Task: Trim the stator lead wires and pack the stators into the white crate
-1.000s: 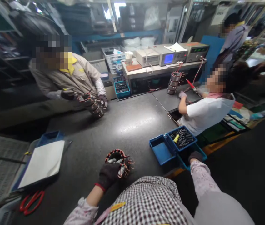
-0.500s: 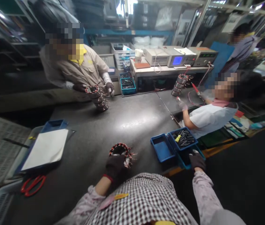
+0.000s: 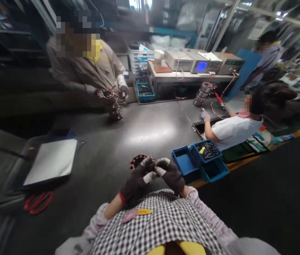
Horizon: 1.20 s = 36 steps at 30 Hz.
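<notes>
My left hand (image 3: 136, 181) and right hand (image 3: 172, 176), both in dark gloves with white-covered fingertips (image 3: 150, 177), meet just in front of the body. On the right, thumb and forefinger draw close together at the tips, right beside the left ones; whether they pinch anything is too small for me to tell. The left thumb and forefinger stand slightly apart and point towards the same spot, and I cannot tell how firmly that hand grips. Behind it, partly covered by the glove, the wound ring (image 3: 134, 162) with its red-and-black rim sits at the near side of the dark table (image 3: 102, 159).

Just beyond the right hand I have a blue tray (image 3: 185, 162), then a second tray (image 3: 211, 158) holding black pieces and a yellow-handled tool (image 3: 202, 150). Well off to the left are a white sheet (image 3: 53, 161) and a blurred red-handled tool (image 3: 38, 203). Farther out, a co-worker in tan stands by a stack of rings (image 3: 116, 108), while another in white holds a red probe (image 3: 219, 99) near a second stack (image 3: 201, 95)
</notes>
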Motion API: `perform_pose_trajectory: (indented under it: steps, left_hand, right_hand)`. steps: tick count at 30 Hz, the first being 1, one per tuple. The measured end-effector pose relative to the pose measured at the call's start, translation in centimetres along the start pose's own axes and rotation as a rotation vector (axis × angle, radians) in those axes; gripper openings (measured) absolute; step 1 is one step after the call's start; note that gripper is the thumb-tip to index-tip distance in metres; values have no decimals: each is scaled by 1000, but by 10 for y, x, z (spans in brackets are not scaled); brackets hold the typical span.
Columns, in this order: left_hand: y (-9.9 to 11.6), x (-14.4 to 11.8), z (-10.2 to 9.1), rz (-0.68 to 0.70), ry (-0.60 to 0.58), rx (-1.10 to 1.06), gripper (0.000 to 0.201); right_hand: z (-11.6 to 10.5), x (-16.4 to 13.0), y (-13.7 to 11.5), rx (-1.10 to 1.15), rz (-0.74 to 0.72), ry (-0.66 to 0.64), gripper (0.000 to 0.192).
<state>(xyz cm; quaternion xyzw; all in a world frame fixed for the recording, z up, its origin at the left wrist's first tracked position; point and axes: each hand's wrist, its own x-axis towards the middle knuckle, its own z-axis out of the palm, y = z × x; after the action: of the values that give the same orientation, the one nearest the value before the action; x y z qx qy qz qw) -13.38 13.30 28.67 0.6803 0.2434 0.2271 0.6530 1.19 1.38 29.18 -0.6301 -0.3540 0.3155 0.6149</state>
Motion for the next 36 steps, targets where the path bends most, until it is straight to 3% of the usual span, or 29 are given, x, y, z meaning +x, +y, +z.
perform_pose_trajectory:
  steps: [4,7,8,11,13,15,18,20,23,26,32,36]
  left_hand:
    - [10,-12,6,-151,42,-167,41]
    - [-1,-22,2,-253,30,-267,39]
    - [-7,-23,0,-262,82,-292,39]
    - [-25,-21,-4,-206,426,-229,30]
    - [-33,-15,-3,-146,580,-139,23]
    - [-38,-7,1,-109,571,-100,23]
    - [-44,5,11,-73,509,-85,20]
    - [-49,12,17,-82,554,-89,18]
    - [-55,17,18,-119,611,-105,16]
    - [-59,17,15,-123,586,-79,17]
    - [-62,19,15,-53,531,-74,18]
    - [-55,19,11,-40,464,-39,18]
  right_hand:
    - [18,-7,0,-163,-239,-64,13]
    - [12,-10,2,-247,-193,-87,17]
    - [8,-9,3,-240,-127,-80,20]
    - [-8,2,10,-186,52,30,32]
    - [-20,12,19,-172,122,88,39]
    - [-32,23,29,-256,118,27,41]
    - [-42,36,42,-468,-23,-89,39]
    - [-44,44,48,-531,-75,-98,38]
    - [-42,57,55,-520,-57,-150,37]
    - [-38,68,58,-466,-24,-216,41]
    - [-17,83,48,-410,75,-504,40]
    - [-14,79,49,-493,-13,-414,35]
